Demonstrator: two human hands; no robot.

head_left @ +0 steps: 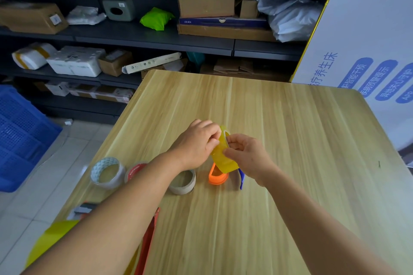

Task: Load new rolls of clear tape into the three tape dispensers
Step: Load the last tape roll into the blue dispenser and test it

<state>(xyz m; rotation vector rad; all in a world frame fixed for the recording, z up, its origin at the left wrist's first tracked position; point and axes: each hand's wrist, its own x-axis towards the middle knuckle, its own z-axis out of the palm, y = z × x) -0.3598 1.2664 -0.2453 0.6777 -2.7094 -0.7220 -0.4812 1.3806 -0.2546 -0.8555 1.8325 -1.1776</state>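
You held the roll up to pick at its tape end.
Your left hand (pixel 196 140) and right hand (pixel 243 154) pinched the yellowish clear tape roll (pixel 223 158) above the orange plastic dispenser (pixel 216 176), mid-tabletop toward its near edge.

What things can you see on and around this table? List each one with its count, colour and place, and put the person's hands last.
Tape roll: one, yellowish clear, held above the table.
Tape rolls on the table: three; white-patterned, red, beige, near left.
Dispensers: orange, blue, under the hands.
Table: one, light wood.
Crate: one, blue, floor left.
Shelves: dark, holding boxes and parcels, behind.
Left hand, right hand: both grip the held roll.
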